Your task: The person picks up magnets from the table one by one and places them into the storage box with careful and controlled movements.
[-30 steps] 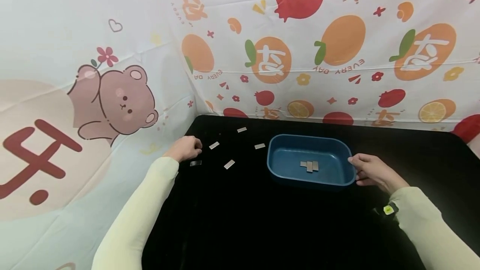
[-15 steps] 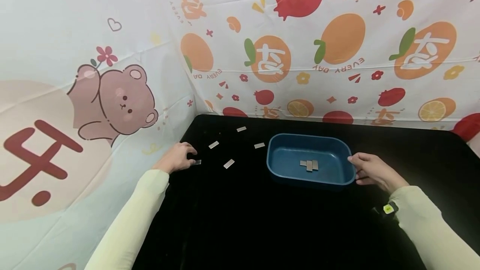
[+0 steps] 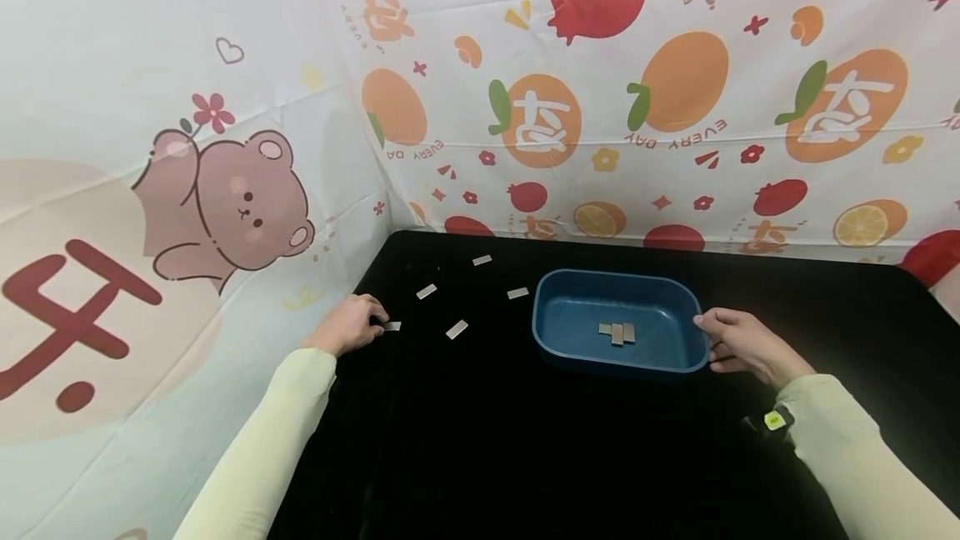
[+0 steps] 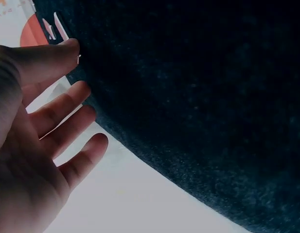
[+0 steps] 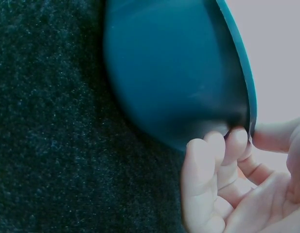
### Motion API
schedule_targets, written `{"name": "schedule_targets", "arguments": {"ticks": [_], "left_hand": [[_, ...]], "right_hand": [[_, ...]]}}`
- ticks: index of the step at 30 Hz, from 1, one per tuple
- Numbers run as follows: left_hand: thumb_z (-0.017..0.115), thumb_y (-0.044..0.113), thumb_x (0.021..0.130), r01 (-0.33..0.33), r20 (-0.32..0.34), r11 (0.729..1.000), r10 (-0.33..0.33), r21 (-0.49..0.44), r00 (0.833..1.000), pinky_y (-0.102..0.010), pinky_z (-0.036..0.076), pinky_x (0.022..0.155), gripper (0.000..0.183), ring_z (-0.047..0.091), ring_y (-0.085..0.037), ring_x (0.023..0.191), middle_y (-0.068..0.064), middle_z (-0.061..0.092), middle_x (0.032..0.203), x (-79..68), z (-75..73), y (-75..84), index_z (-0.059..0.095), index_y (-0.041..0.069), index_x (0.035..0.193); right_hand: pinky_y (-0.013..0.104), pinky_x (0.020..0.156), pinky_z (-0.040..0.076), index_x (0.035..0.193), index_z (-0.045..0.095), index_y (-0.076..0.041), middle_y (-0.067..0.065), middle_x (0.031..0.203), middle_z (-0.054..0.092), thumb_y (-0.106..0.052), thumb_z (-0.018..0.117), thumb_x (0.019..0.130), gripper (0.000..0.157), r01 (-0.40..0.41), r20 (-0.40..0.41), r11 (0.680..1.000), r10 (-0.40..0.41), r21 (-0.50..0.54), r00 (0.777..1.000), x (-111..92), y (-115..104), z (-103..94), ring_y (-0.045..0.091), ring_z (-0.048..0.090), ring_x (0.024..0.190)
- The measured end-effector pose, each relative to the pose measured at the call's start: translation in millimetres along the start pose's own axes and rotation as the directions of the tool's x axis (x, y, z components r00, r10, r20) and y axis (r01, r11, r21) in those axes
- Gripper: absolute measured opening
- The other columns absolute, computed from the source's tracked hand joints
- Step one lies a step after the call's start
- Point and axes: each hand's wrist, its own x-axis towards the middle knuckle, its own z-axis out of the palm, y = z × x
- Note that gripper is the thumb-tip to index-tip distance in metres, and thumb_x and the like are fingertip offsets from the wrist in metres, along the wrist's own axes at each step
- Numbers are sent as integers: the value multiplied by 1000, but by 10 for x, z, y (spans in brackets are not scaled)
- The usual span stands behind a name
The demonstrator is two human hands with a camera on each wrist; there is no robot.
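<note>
Since a second ago, the left hand [image 3: 350, 325] has drawn back toward the person and come to one small metal plate [image 3: 392, 326], while the right hand [image 3: 750, 348] and the basin stay put. Nearest are the pale sleeves [image 3: 262, 448] and the black tabletop [image 3: 525, 457]. A small device [image 3: 775, 421] with a yellow-green face sits at the right wrist.

Right thumb and fingers grip the right end of the blue basin [image 3: 553, 317], thumb at the rim, fingers against the outer wall. Three plates [image 3: 617, 334] lie close together on the basin floor. At the left, the other hand's thumb and forefinger are at the plate's left end, the remaining fingers loosely bent; the thumb hides too much to tell whether they pinch it.

Four loose plates lie apart left of the basin: the nearest [image 3: 457, 329], two farther back [image 3: 426, 292] [image 3: 517, 293], and the farthest [image 3: 482, 260]. Behind hangs a fruit-print cloth [image 3: 540, 119], with a bear-print cloth [image 3: 247, 198] along the left.
</note>
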Motion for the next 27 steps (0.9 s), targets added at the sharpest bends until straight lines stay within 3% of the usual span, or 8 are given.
{"name": "schedule_targets", "arguments": {"ticks": [13,23,27], "left_hand": [[67,14,79,56,-71,998,-57,-15,996,-47,45,83,4,51,-30,104,-9,60,109,28,61,-23,69,17,77],[66,18,81,50,-81,999,-51,-7,995,-52,42,89,7,47,-32,113,-12,58,120,-25,41,-14,72,19,78],[67,19,81,44,-125,998,-49,-39,991,-50,42,90,6,47,-33,112,-12,58,120,-23,16,20,72,18,79]], "right_hand": [[32,67,55,99,52,-8,2,76,55,-47,46,92,40,-1,-2,1000,1,-3,1000,-11,-14,6,15,60,68],[31,66,55,97,53,-9,1,73,55,-45,46,92,36,-9,5,1000,9,12,1000,-19,-26,6,14,60,67],[32,67,55,97,53,-10,1,74,55,-45,46,92,37,-12,5,1000,12,9,1000,-12,-22,8,14,60,67]]}}
